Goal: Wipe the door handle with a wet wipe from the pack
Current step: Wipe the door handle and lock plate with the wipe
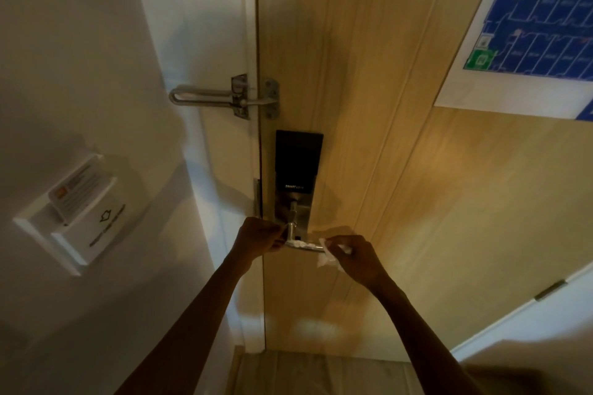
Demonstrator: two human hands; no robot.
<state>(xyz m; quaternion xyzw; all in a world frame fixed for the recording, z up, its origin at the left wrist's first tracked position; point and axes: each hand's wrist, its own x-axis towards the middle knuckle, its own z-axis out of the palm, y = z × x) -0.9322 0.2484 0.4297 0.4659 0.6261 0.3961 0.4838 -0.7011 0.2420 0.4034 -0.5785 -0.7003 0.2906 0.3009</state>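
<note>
Two bare forearms reach up from the bottom of the view toward a pale wooden door. The right hand is closed around a crumpled white wet wipe, pinching it at the free end of the metal door handle; the wipe touches the lever there and hangs a little below it. The left hand is curled at the other end of the lever, near its pivot, with the fingers bent in as if gripping (whether it holds the lever itself or an edge of the wipe, I cannot tell from here). Small white patches lie along the top of the lever between the two hands.

Just above the handle sits the lock body: a brushed metal plate with a black panel over it, lettered "SMART" in white. Higher up, a metal swing-bar door guard bridges the gap between the door and the white frame.

To the left, on the white wall, a key-card holder is mounted with a card standing in its slot. On the upper right of the door hangs a floor-plan sheet, blue with a green patch. At far right, a hinge shows on a white surface beside the door.
</note>
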